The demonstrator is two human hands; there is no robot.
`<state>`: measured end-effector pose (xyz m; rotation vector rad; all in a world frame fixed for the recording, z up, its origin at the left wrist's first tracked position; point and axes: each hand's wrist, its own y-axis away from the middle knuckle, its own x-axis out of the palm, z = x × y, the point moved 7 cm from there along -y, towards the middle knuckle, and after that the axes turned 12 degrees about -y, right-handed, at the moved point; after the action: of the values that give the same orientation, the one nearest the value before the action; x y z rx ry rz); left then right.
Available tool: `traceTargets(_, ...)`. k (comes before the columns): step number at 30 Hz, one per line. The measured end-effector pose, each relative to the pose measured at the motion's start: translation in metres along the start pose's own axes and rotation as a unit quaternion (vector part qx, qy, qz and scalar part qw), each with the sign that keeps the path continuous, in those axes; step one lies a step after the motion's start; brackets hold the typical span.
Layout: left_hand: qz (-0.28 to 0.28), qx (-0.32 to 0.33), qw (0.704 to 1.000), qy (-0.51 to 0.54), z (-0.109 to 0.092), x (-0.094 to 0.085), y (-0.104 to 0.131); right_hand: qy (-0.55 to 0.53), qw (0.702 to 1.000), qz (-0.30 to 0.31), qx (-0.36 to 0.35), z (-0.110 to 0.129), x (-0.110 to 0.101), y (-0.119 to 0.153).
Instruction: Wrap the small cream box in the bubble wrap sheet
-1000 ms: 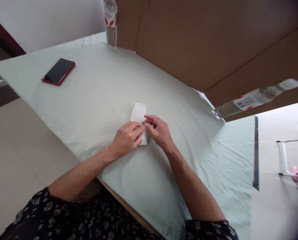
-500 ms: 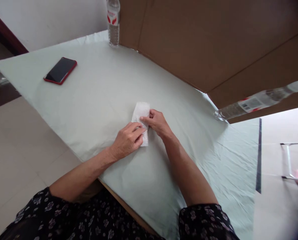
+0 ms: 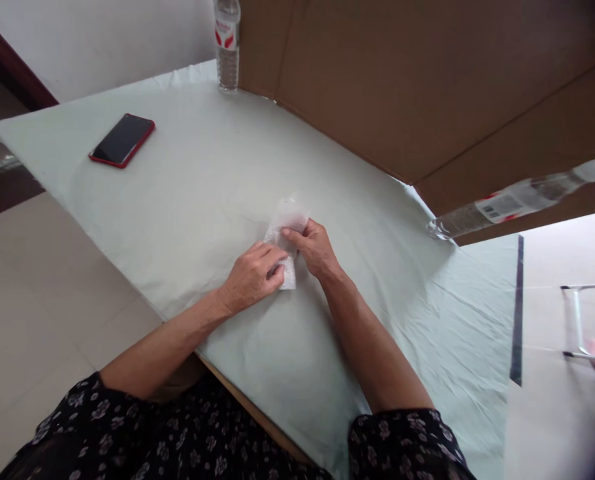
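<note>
A folded, thin white tissue point(image 3: 289, 219) with a textured surface lies near the middle of the cloth, partly under both hands. Its upper part is lifted and looks slightly see-through. My right hand point(image 3: 314, 250) pinches the tissue's right edge between thumb and fingers. On the lower left side, my left hand point(image 3: 254, 272) has its fingers curled closed on the same tissue. The lower end of the tissue sticks out below the left fingertips, which are partly hidden.
A pale green cloth point(image 3: 187, 200) covers the table. A phone in a red case point(image 3: 122, 140) lies at the far left. One clear bottle point(image 3: 226, 47) stands by the large brown cardboard point(image 3: 377, 87); another bottle point(image 3: 507, 203) is at the right. A metal frame point(image 3: 580, 320) is on the floor.
The upper part of the tissue has been raised and shifted right by my right hand. My left hand has moved only slightly, its fingers more curled.
</note>
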<state>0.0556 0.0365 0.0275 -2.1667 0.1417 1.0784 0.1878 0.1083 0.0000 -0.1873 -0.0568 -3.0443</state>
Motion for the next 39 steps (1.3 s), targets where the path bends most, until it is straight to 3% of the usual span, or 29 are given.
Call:
traceTargets(5, -0.03, -0.046, 0.998, -0.038, 0.004, -0.005, 0.003, -0.023, 0.999, 0.047, -0.005, 0.009, 0.008, 0.019)
traceTargets(12, -0.062, -0.131, 0.989, -0.018, 0.017, -0.006, 0.009, 0.08, 0.993, 0.062, -0.064, 0.029, 0.013, 0.047)
traceTargets(18, -0.01, -0.089, 0.995, 0.05, 0.017, 0.002, 0.006, 0.135, 0.982, 0.072, -0.115, 0.033, 0.014, 0.069)
traceTargets(24, 0.029, -0.095, 0.992, 0.073, 0.019, 0.003, 0.007, 0.182, 0.965, 0.087, -0.169, 0.022, 0.009, 0.085)
traceTargets(28, 0.045, -0.061, 0.994, 0.078, 0.018, -0.002, 0.005, 0.242, 0.934, 0.12, -0.233, 0.022, 0.009, 0.1)
traceTargets(33, 0.114, -0.005, 0.985, 0.131, 0.019, -0.009, 0.005, 0.323, 0.894, 0.147, -0.273, 0.01, 0.013, 0.108)
traceTargets(36, 0.152, 0.021, 0.979, 0.136, 0.021, -0.01, 0.009, 0.326, 0.894, 0.126, -0.281, 0.004, 0.013, 0.106)
traceTargets(39, 0.156, 0.014, 0.978, 0.135, 0.024, -0.006, 0.01, 0.301, 0.912, 0.104, -0.257, 0.005, 0.01, 0.097)
